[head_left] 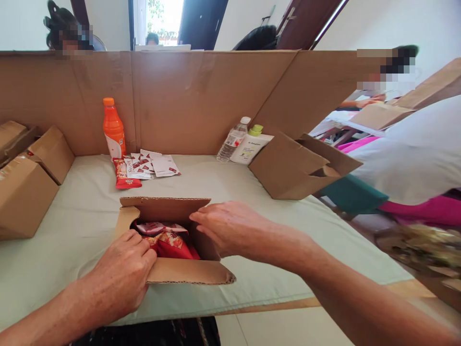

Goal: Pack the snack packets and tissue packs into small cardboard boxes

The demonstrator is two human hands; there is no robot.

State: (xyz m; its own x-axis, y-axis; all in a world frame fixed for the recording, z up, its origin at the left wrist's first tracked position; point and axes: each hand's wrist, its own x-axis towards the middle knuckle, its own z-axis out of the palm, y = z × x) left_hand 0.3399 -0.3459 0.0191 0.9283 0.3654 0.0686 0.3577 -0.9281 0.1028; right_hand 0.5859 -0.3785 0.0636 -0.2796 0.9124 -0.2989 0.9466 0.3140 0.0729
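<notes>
An open cardboard box (187,272) stands on the cloth in front of me, its flaps up or folded out. Inside lie several red snack packets (176,244), with a pinkish-white packet (153,228) among them. My left hand (126,266) is closed over the box's near left corner, fingers curled at the rim. At the right side, my right hand (230,228) grips the side flap, its fingers together near the far right corner. Part of the box's right wall is hidden behind that hand.
Behind the box are an orange bottle (114,126), a red packet (126,181), white printed sachets (163,164), a clear water bottle (232,142) and a white tube (248,148). Cardboard boxes flank both sides (25,197), (288,168). A cardboard partition (180,105) rises behind; people are beyond.
</notes>
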